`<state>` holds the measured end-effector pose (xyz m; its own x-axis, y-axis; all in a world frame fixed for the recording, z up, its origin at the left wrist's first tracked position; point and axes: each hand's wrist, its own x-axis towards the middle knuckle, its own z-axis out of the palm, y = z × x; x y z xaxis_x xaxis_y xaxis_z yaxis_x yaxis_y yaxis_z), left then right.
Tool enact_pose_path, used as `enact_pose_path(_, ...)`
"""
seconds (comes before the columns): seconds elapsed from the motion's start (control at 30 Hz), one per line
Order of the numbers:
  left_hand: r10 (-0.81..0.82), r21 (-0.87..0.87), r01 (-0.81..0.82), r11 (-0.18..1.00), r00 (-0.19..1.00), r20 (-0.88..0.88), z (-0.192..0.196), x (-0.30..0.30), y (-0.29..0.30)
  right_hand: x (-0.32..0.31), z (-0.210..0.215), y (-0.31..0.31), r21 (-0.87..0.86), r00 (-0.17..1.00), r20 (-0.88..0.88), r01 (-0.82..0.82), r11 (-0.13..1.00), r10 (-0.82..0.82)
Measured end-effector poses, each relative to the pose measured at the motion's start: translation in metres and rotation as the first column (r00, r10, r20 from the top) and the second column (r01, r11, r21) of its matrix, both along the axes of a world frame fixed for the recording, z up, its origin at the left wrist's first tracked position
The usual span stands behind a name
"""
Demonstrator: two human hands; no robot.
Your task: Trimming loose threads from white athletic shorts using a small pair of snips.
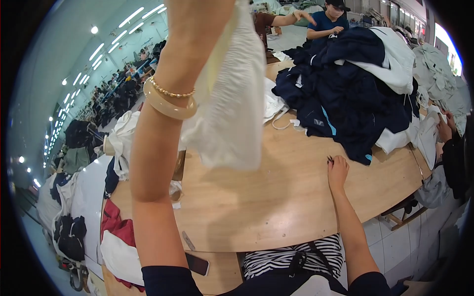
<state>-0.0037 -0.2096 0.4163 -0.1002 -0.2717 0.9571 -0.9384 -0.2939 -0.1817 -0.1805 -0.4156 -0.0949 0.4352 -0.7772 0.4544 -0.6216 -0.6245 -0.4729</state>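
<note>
My left arm is raised high, with a bead bracelet and a pale bangle (170, 106) at the wrist. My left hand (200, 29) runs off the top edge, so its fingers are hidden. From it hangs a white garment (232, 108) with a gathered elastic edge, blurred above the table. On the wooden table (286, 197), my right hand (338, 170) rests closed around small dark thread snips (330, 159), whose tips poke out by the fingers. Just beyond it lies a heap of navy garments (345, 89) with light blue trim.
White garments (400, 54) top the heap. Two people, one in a blue shirt (323, 32), are across the table; another person's hand (446, 127) is at right. A phone (197, 264) and a flat metal piece (188, 240) lie near me. Red and white cloth (118, 246) sits left.
</note>
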Motion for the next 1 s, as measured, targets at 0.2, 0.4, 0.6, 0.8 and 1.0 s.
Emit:
enact_pose_path(0.2,0.122,0.187,-0.084,0.979,0.972,-0.199,-0.056,0.012,-0.003,-0.003,0.002,-0.002,-0.113,0.958,-0.215,0.168,0.979,-0.189)
enact_pose_path(0.4,0.342,0.533,0.187,0.825,0.585,-0.735,-0.283,0.125,0.049,-0.052,0.031,-0.011,0.220,0.893,0.399,0.128,0.967,-0.209)
enact_pose_path(0.6,0.469,0.690,0.124,0.713,0.648,-0.601,-0.423,0.048,0.091,-0.108,0.073,-0.011,0.342,0.865,0.501,-0.226,0.912,0.027)
enact_pose_path(0.8,0.256,0.581,0.497,0.645,0.576,-0.777,-0.442,0.032,0.067,-0.033,0.089,0.093,0.459,0.827,0.434,-0.544,0.702,0.357)
enact_pose_path(1.0,0.386,0.759,0.458,0.463,0.666,-0.638,-0.440,0.031,0.038,0.033,0.060,0.110,0.310,0.800,0.365,-0.586,0.749,0.475)
